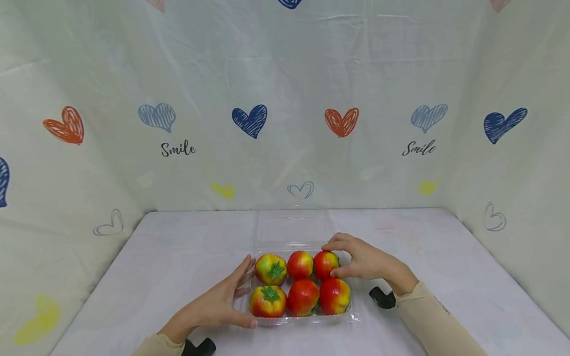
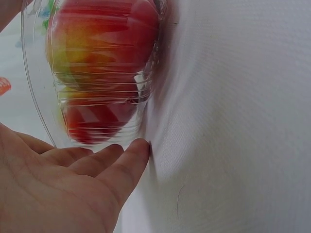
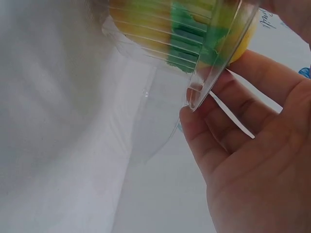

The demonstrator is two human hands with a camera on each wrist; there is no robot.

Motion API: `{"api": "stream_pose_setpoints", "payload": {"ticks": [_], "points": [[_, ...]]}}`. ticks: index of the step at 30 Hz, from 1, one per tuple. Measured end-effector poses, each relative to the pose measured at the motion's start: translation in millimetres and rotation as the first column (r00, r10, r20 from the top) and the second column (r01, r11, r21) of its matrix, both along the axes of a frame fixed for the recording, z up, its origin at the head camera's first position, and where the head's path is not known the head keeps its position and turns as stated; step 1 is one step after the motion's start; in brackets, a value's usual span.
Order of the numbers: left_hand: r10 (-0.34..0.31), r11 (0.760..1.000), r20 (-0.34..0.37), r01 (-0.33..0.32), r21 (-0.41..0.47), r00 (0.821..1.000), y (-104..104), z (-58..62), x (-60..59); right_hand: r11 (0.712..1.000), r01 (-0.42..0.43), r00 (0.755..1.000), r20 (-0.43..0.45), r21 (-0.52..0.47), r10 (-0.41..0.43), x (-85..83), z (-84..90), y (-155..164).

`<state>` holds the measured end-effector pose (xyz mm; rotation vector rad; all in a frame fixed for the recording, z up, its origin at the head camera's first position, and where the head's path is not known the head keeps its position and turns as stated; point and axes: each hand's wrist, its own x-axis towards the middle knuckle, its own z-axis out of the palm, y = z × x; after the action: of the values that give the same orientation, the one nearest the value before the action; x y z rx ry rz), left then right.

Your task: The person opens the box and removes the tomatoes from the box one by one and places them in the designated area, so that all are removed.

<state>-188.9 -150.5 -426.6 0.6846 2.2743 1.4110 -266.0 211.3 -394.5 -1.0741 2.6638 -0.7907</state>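
A clear plastic tray (image 1: 302,320) sits on the white table and holds several red-and-yellow tomato-like fruits in two rows, such as one with a green stem (image 1: 268,301). Its open lid (image 1: 292,228) lies flat behind it. My left hand (image 1: 230,297) lies with straight fingers against the tray's left side; the left wrist view shows the fingers (image 2: 121,165) touching the tray wall (image 2: 39,107). My right hand (image 1: 360,260) curls round the tray's far right corner beside a red fruit (image 1: 325,264). In the right wrist view its fingers (image 3: 204,141) sit under the rim (image 3: 206,80).
White cloth with heart prints (image 1: 249,120) walls the table on the back and both sides. The tablecloth (image 1: 164,257) stretches out left and right of the tray. Black wrist mounts (image 1: 199,351) (image 1: 382,298) sit on both sleeves.
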Motion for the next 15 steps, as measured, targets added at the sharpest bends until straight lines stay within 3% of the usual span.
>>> {"api": "stream_pose_setpoints", "payload": {"ticks": [15], "points": [[-0.003, 1.0, -0.004, 0.003, -0.01, 1.0, -0.4, -0.3, -0.1, 0.993, -0.046, 0.999, 0.022, -0.11, 0.048, -5.0, -5.4, 1.9]]}}
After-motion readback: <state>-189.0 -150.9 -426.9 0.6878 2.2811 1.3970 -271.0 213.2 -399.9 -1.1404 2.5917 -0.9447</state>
